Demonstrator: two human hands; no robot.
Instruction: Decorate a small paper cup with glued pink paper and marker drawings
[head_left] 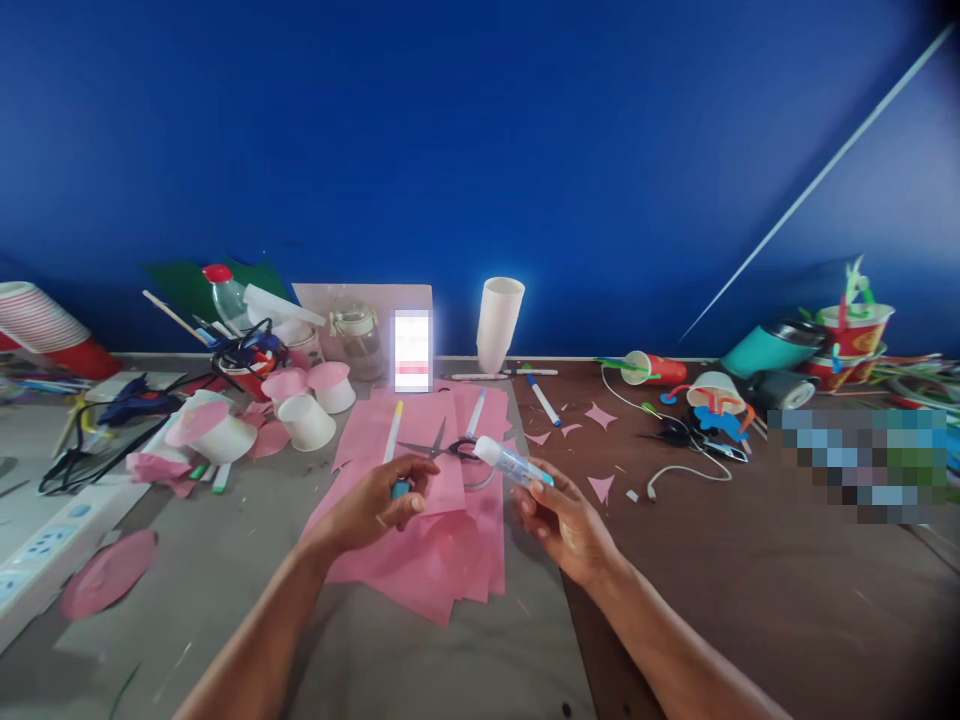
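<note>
Open brown tabletop (750, 580) is left free on the right and towards the near edge. The centre is covered by flat pink paper sheets (442, 540), with black-handled scissors (439, 447) laid on them. The left is crowded by upturned white paper cups (306, 420), tangled black cables (97, 450) and a white power strip (45, 545). The far edge is blocked by a tall stack of white cups (499, 322).

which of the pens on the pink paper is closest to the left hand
The yellow-capped pen: it lies just above the left hand, close to its fingers. The other pen lies farther right, past the scissors, nearer the glue stick in the right hand.
</note>
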